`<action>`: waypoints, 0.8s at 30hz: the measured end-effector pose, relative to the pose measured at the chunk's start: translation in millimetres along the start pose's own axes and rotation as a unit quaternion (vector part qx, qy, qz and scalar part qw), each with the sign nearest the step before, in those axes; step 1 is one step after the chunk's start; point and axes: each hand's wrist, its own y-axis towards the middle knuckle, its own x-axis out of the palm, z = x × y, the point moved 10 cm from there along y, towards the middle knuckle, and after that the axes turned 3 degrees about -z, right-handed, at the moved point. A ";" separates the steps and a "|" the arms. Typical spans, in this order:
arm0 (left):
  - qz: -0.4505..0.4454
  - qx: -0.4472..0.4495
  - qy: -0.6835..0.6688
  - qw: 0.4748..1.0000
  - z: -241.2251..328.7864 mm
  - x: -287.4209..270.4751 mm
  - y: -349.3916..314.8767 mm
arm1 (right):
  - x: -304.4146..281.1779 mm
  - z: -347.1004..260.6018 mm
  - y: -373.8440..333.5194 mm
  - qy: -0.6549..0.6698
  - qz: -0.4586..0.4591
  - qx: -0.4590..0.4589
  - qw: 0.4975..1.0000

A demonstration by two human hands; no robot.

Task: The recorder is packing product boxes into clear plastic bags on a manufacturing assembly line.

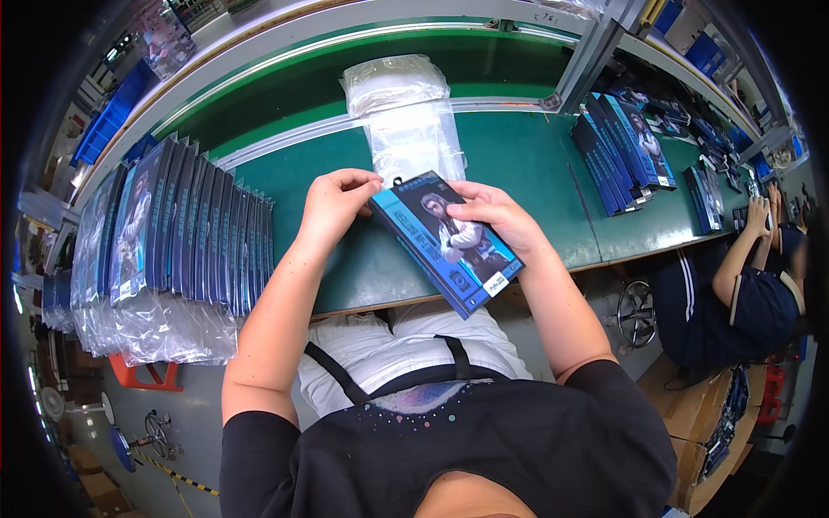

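Observation:
My right hand point(496, 214) grips a flat dark-blue box point(449, 242) by its upper right side, thumb across the printed front. The box is tilted above the near edge of the table and carries a picture of a figure in light clothing. A small black hang tab stands at its top end. My left hand point(338, 205) is closed in a pinch by the box's upper left corner; what its fingertips hold, if anything, is too small to make out. Just beyond the box lies a stack of clear plastic bags point(414, 142), partly hidden behind it.
At the left stands a long row of similar boxes in clear bags point(173, 224). More boxes point(622, 151) stand upright on the right of the green table point(535, 164). A metal frame post point(587, 65) rises behind. At far right, a co-worker's arm point(743, 246) reaches over the table.

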 end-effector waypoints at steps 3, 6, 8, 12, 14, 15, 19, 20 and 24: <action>-0.025 0.011 0.014 1.000 -0.2 3.0 -1.7 | -4.8 -0.8 -6.0 -0.043 0.011 0.006 0.999; -0.026 0.042 0.123 0.991 10.2 2.1 -3.2 | -14.6 -2.8 -5.2 -0.065 0.062 -0.034 0.995; -0.023 0.076 0.173 0.982 18.7 2.8 -6.3 | -12.5 -1.2 -3.8 -0.077 0.068 -0.046 0.994; 0.008 0.168 0.231 0.958 43.0 8.4 -21.0 | -2.0 -0.6 -11.2 -0.106 0.107 -0.117 0.982; 0.026 0.269 0.262 0.926 55.3 12.7 -35.4 | -3.2 3.9 -15.3 -0.131 0.143 -0.112 0.975; 0.035 0.319 0.276 0.906 60.2 15.2 -44.4 | -5.0 4.9 -17.9 -0.143 0.160 -0.110 0.970; 0.053 0.343 0.256 0.902 57.9 11.3 -65.9 | -5.5 10.8 -26.3 -0.087 0.163 -0.043 0.982; 0.066 0.331 0.233 0.912 56.4 8.3 -69.9 | -5.2 11.0 -28.3 -0.088 0.163 -0.053 0.981; 0.090 0.278 0.167 0.942 51.2 -0.3 -71.8 | 7.1 7.7 -36.9 -0.142 0.181 -0.049 0.972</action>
